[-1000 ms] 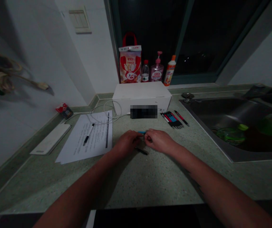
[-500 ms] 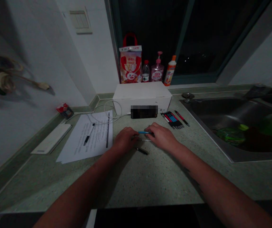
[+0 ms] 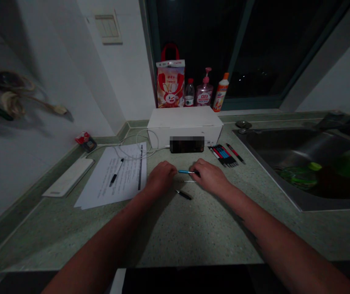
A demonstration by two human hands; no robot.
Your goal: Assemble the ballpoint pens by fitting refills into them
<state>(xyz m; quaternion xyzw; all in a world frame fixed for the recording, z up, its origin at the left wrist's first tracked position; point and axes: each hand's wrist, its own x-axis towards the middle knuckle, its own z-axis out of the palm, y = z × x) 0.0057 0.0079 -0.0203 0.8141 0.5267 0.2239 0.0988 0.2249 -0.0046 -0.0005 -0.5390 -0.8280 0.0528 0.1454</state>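
Observation:
A blue pen [image 3: 184, 172] lies level between my hands over the speckled green counter [image 3: 169, 232]. Its dark end is gripped by my right hand [image 3: 209, 175], with the fingers closed round it. My left hand [image 3: 162, 176] has its fingers pressed together at the pen's blue end; whatever they hold is too small to make out. Just in front of the hands a black pen [image 3: 183, 194] rests on the counter. Behind them a phone [image 3: 187, 146] leans against a white box [image 3: 185, 122].
Printed sheets [image 3: 106, 183] with a black-capped pen [image 3: 116, 172] on top lie at left, beside a white flat case [image 3: 69, 177]. Several pens [image 3: 223, 155] are lined up right of the phone. A sink [image 3: 309, 163] is at right. Bottles [image 3: 204, 94] stand behind the box.
My left fingers have drawn together and sit slightly away from the blue pen's end, showing more of it. The whole view has shifted a little.

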